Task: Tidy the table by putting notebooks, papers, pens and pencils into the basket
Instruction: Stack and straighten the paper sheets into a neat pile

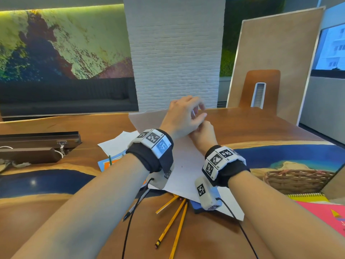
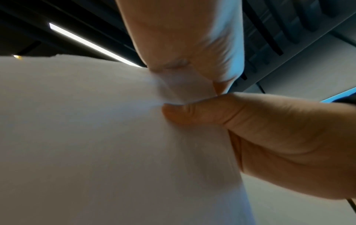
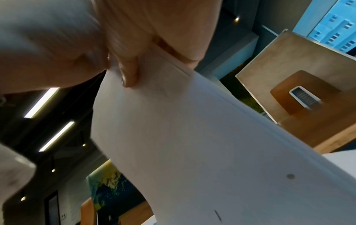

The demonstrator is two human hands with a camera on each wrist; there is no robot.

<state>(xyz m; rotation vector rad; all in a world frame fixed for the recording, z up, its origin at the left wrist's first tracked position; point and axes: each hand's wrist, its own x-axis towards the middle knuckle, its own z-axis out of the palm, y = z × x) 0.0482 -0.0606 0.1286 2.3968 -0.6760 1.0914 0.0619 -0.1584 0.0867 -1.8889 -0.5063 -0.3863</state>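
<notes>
Both hands lift the far edge of a stack of white paper sheets (image 1: 186, 165) off the table. My left hand (image 1: 197, 113) pinches the edge between thumb and finger, and the left wrist view shows that pinch (image 2: 185, 97) up close. Just below it, my right hand (image 1: 200, 128) grips the same sheets, its fingertips (image 3: 131, 73) pressed on the paper (image 3: 192, 137). A wicker basket (image 1: 298, 180) stands at the right. Three yellow pencils (image 1: 173, 221) and a dark pen (image 1: 138, 202) lie near me. A blue notebook (image 1: 196, 206) peeks from under the sheets.
A pink notebook with a yellow spiral one (image 1: 326, 212) lies at the near right. Another white sheet (image 1: 119, 144) and an orange-blue book (image 1: 110, 163) lie on the left. A dark open cable box (image 1: 37, 146) sits far left; a chair (image 1: 261, 88) stands behind the table.
</notes>
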